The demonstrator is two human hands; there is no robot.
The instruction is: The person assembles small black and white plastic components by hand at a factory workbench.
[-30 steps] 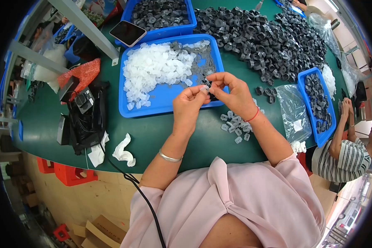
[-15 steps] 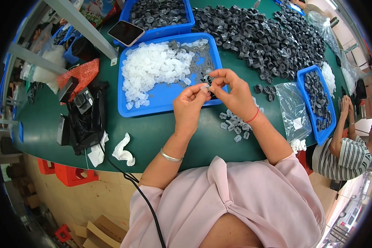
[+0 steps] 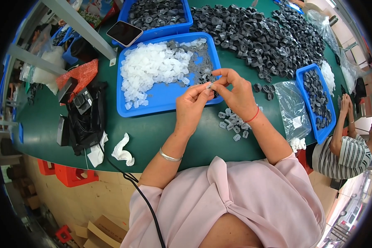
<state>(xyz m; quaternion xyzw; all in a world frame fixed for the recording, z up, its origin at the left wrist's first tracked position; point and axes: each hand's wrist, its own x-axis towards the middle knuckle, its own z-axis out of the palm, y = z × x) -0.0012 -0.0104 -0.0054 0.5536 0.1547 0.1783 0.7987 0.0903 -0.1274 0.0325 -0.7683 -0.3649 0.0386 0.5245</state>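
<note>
Both grips pinched shut on one small part (image 3: 209,86), pale and grey, at frame centre: left hand (image 3: 193,106) from below-left with thumb and forefinger, right hand (image 3: 234,94) from the right with fingertips (image 3: 216,81) meeting the left's. Held just above the near right corner of a blue tray (image 3: 165,94). In that tray, a heap of white pieces (image 3: 151,68) to the left and grey pieces (image 3: 199,62) to the right. Silver bangle (image 3: 170,156) on the left wrist, red band (image 3: 253,116) on the right. Below the right hand, a small cluster of grey-white parts (image 3: 232,122) lying on the green surface (image 3: 153,136). Right of centre, a clear bag (image 3: 292,111), then a narrow blue tray (image 3: 318,103) of dark rings. Across the upper right, a wide pile of dark rings (image 3: 260,33) spread on the surface. At top centre, a second blue tray (image 3: 161,16) of dark parts with a phone (image 3: 124,33) on its left corner. At left, a black device with cable (image 3: 87,118), a red bag (image 3: 83,73), and crumpled white tissue (image 3: 122,151). At the right edge, another person in a striped top (image 3: 343,155).
</note>
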